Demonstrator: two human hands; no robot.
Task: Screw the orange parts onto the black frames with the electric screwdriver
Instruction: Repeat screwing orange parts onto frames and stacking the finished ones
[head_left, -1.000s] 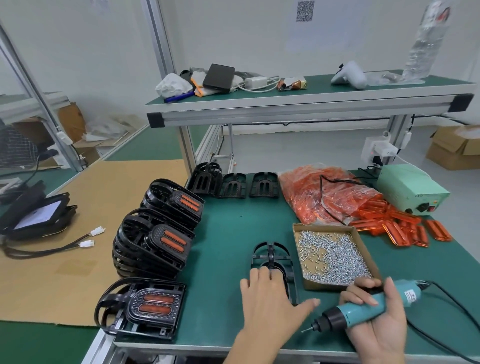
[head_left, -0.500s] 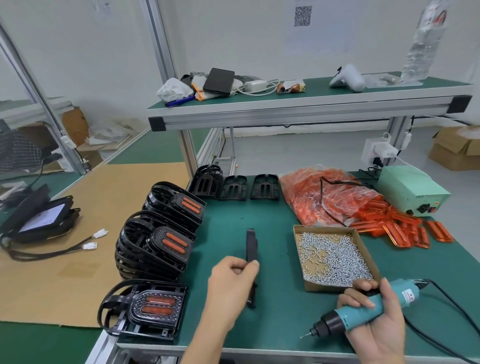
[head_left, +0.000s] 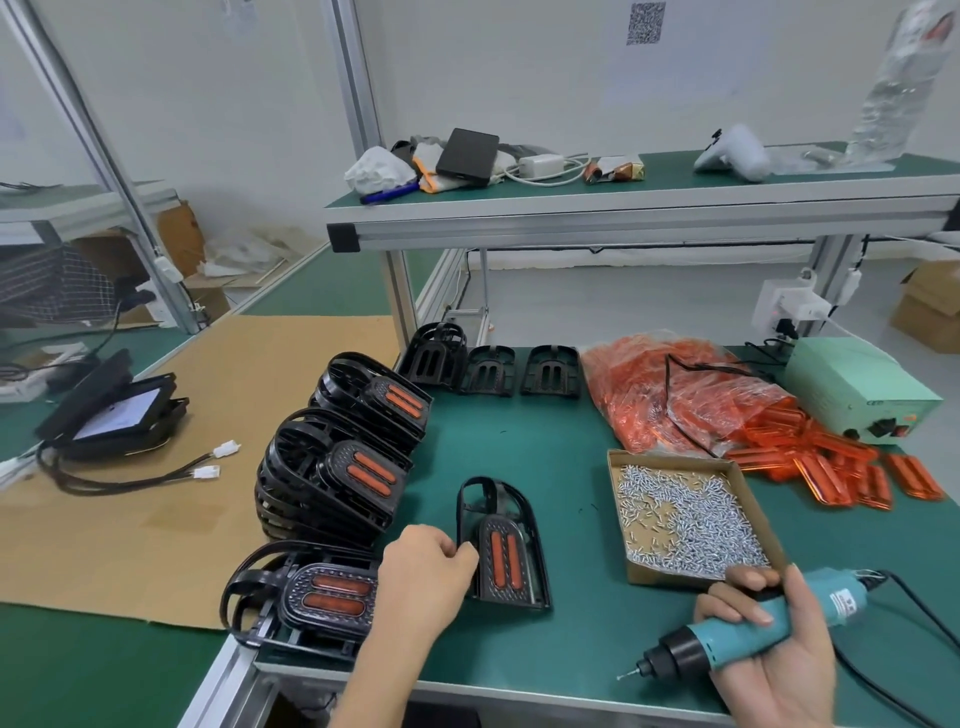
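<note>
A black frame (head_left: 501, 540) with two orange strips showing lies face up on the green mat near the front. My left hand (head_left: 423, 577) grips its left edge with curled fingers. My right hand (head_left: 779, 654) holds the teal electric screwdriver (head_left: 727, 636) at the front right, bit pointing left and down above the mat. Finished frames with orange parts stand in stacks (head_left: 332, 467) on the left, and one (head_left: 306, 597) lies at the front left corner. Loose orange parts (head_left: 841, 467) spill from a plastic bag (head_left: 670, 400) at the right.
A cardboard tray of screws (head_left: 685, 514) sits between frame and orange parts. Three bare black frames (head_left: 493, 369) line the back of the mat. A pale green power box (head_left: 857, 389) stands at the back right, its cable trailing to the screwdriver. An upper shelf (head_left: 623, 218) overhangs the bench.
My left hand lifted the frame on edge, turned it over, and laid it down further left with the orange strips up. The right hand with the screwdriver stayed nearly still.
</note>
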